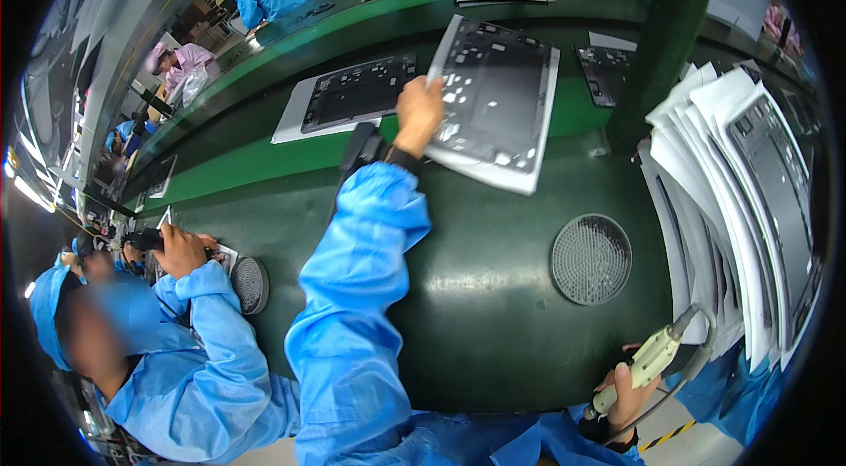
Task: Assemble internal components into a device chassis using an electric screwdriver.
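Observation:
My left hand [419, 116] reaches far forward, its fingers closed on the left edge of a flat dark panel [498, 82] with small white patches. A white sheet [545, 104] lies under that panel, and both are tilted above the green belt. Low at the right, my right hand [627, 397] is wrapped round a pale corded electric screwdriver [648, 362]. Left of the lifted panel, another dark panel [361, 94] rests on a white sheet on the belt. A round grey dish with a dimpled surface [591, 260] sits on the green bench between my hands.
A tall stack of panels and white sheets [731, 201] stands at the right. Beside it rises a dark green post [659, 52]. A co-worker in blue [203, 360] works close at my left, next to another round dish [250, 284]. Across the belt, more people sit working.

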Tool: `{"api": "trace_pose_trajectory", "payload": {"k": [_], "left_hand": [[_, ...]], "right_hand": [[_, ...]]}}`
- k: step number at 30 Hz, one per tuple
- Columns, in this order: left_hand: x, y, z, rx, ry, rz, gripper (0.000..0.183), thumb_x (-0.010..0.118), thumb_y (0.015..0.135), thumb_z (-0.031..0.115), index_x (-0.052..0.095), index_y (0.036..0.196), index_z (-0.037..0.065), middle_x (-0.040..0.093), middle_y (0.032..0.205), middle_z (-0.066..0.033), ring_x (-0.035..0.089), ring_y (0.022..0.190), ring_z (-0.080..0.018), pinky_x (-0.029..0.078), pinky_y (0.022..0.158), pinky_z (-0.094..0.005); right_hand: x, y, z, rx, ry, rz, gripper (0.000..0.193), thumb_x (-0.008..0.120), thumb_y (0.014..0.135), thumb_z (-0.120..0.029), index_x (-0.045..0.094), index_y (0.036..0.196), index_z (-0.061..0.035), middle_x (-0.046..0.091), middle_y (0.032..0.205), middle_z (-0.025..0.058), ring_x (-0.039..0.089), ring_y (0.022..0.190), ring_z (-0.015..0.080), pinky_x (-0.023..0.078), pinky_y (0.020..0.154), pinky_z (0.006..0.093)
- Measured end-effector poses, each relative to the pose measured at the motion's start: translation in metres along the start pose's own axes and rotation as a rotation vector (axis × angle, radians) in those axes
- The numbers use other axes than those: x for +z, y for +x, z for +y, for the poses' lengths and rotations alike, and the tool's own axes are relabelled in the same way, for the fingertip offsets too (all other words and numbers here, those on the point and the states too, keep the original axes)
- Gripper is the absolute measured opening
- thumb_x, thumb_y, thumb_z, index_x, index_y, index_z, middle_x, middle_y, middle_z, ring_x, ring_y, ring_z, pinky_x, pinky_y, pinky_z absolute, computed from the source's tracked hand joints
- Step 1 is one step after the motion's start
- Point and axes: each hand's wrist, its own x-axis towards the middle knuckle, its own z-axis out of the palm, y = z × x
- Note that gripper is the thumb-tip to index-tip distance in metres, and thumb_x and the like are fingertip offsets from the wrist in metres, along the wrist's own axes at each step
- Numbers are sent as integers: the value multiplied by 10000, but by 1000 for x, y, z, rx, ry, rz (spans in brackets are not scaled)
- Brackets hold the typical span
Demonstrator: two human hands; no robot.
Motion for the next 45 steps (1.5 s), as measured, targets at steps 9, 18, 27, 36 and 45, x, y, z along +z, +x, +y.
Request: {"api": "trace_pose_trajectory", "payload": {"k": [9,18,27,36,45], "left_hand": [[62,42,1,-350,-246,-31,355,550,853,302,637,968,-22,621,990,-253,580,975,-404,453,845,-438],[-53,29,-74,289,336,-10,186,608,788,206,680,900,77,660,876,-118,632,830,-294,492,746,-374],[-33,31,-55,309,382,26,148,608,770,222,681,798,95,639,827,-142,617,788,-333,498,706,-415],[-83,41,-105,255,126,-59,137,624,760,157,684,844,67,658,810,-142,629,781,-330,499,746,-399],[-141,14,-156,569,621,-249,336,560,703,-12,621,1024,67,599,1065,-91,582,961,-287,485,816,-388]], "right_hand": [[-6,-4,3,46,-136,36,576,635,754,-313,360,1111,46,507,781,147,480,407,147,423,364,256],[-9,-7,8,56,-101,119,577,622,774,-239,298,1173,23,482,1017,185,497,462,148,447,385,260],[-12,-7,13,38,-119,73,561,617,786,-247,297,1153,32,482,1019,188,488,454,146,442,379,258],[-11,-6,15,16,-153,120,580,624,793,-287,312,1165,28,497,908,153,488,466,144,443,372,261],[-21,-5,17,99,-244,106,568,589,807,-321,331,1170,32,506,803,141,458,432,143,407,380,247]]}}
